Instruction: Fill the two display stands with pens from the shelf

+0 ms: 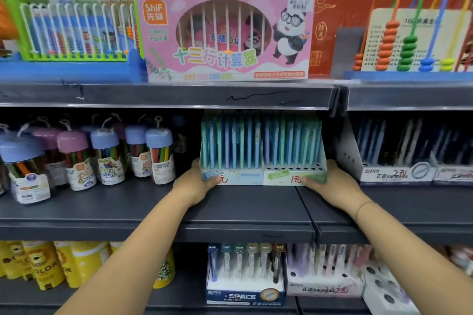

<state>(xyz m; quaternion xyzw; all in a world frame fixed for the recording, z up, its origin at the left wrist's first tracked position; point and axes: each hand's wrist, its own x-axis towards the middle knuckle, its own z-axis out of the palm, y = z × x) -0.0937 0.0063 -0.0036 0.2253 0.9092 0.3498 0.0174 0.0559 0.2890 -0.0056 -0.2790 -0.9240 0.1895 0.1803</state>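
Two white card display stands sit side by side on the middle shelf (245,202), both packed with blue, green and purple pens (258,140). The left stand (239,178) has a blue label, the right stand (281,176) a green one; its front row of holes is bare. My left hand (195,183) grips the left stand's outer lower corner, thumb on the front. My right hand (330,181) grips the right stand's outer lower corner the same way. Both stands rest on the shelf, touching each other.
Tubs of colour pens (110,156) stand left of the stands, boxed pens (399,158) to the right. The upper shelf holds a pink abacus box (227,36) and bead toys. Below are a SPACE pen box (245,273) and yellow tubs (48,266).
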